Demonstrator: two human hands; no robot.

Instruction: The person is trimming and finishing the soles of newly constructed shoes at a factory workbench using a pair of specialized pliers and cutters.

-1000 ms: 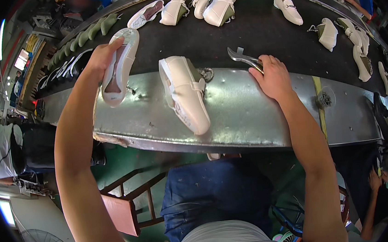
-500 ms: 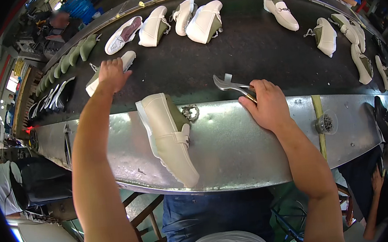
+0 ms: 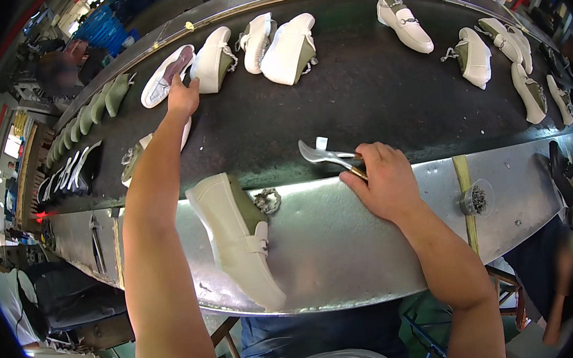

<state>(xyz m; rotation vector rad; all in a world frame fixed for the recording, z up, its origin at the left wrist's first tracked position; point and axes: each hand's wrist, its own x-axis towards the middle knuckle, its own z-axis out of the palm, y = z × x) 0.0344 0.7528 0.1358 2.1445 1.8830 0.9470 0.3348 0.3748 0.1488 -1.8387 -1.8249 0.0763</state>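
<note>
while left hand (image 3: 183, 98) touches white shoe (image 3: 166, 76), right hand (image 3: 383, 181) grips pliers (image 3: 325, 155).

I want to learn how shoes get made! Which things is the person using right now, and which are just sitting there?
In use:
- left hand touching a white shoe on the dark belt
- right hand holding a metal tool
- cream shoe lying on the metal bench, between the arms

Just lying about:
- other white shoes farther along the belt
- small cup of nails
</note>
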